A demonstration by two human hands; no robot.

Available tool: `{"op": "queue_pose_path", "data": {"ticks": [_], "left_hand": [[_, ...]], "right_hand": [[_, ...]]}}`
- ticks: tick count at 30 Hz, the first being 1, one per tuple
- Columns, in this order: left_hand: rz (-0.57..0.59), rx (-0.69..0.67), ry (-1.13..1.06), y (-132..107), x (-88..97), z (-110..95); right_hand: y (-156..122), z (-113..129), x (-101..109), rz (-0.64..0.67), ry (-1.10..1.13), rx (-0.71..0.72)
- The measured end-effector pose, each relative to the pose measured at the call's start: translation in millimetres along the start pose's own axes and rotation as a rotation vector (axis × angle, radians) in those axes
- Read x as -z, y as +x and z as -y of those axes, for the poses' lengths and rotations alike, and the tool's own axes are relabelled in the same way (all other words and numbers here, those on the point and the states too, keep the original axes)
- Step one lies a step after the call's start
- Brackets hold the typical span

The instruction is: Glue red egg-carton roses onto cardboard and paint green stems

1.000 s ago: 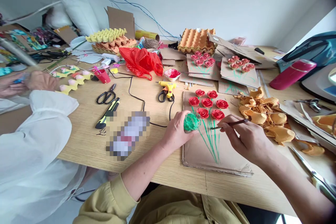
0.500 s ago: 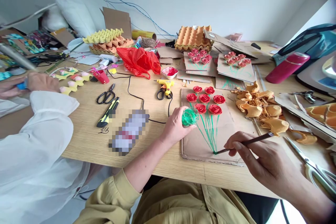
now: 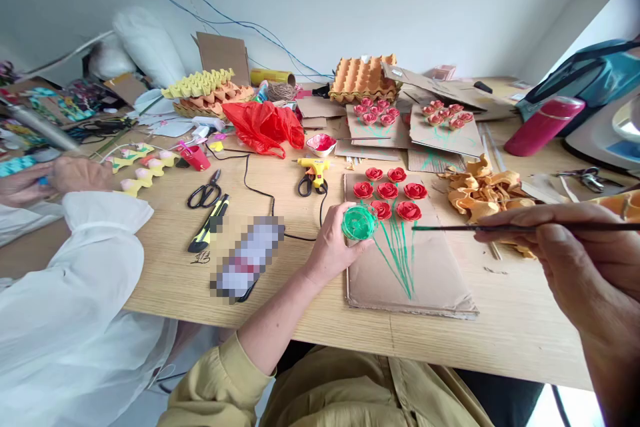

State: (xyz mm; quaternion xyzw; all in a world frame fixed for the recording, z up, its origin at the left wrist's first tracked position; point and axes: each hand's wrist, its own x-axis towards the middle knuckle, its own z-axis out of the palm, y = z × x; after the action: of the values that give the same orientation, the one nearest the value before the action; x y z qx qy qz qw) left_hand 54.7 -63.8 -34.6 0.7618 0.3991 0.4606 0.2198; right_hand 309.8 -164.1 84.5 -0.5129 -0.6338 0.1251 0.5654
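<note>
My left hand (image 3: 330,243) is closed around a small clear cup of green paint (image 3: 359,222), held over the left side of a cardboard sheet (image 3: 435,273). Several red paper-pulp roses (image 3: 387,191) sit on the upper part of that sheet. Green painted stems (image 3: 400,260) run down from them and meet near the bottom. My right hand (image 3: 580,260), raised at the right, grips a thin dark paintbrush (image 3: 450,228). The brush lies nearly level, its green-stained tip pointing left above the sheet, apart from the cardboard and the cup.
Left of the sheet lie a yellow glue gun (image 3: 314,167), black scissors (image 3: 205,193), a utility knife (image 3: 210,223) and a blurred-out phone (image 3: 250,257). Torn egg-carton pieces (image 3: 480,193) lie right, near a pink bottle (image 3: 545,125). A co-worker's white sleeve (image 3: 105,247) is at far left.
My right hand has lifted the paintbrush off the bottom of the stems and moved it up and right, turning it level. The left hand still holds the cup, now tipped to show its paint.
</note>
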Motion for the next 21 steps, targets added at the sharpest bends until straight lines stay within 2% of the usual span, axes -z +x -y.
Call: {"op": "queue_pose_path", "data": {"ticks": [4,9,12,15,17,21], "left_hand": [[0.041,0.096,-0.200,0.3,1.7,-5.3],[0.094,0.369,-0.705,2.2,1.7,-8.4],[0.095,0.554,-0.924,3.1,2.9,-7.4],[0.110,0.683,-0.996,3.3,4.0,-5.1],[0.111,0.681,-0.990,3.4,3.5,-4.1],[0.138,0.533,-0.857,3.2,-0.1,-4.7]], "right_hand": [[9.3,-16.9,-14.7,-0.041,0.185,0.034],[10.4,-39.3,-32.7,-0.050,0.518,-0.020],[9.3,-49.6,-39.9,-0.084,0.535,-0.065],[9.2,-59.1,-43.7,-0.142,0.514,-0.088],[9.3,-63.7,-44.1,-0.169,0.519,-0.082],[6.9,-65.6,-40.5,-0.157,0.543,-0.061]]}}
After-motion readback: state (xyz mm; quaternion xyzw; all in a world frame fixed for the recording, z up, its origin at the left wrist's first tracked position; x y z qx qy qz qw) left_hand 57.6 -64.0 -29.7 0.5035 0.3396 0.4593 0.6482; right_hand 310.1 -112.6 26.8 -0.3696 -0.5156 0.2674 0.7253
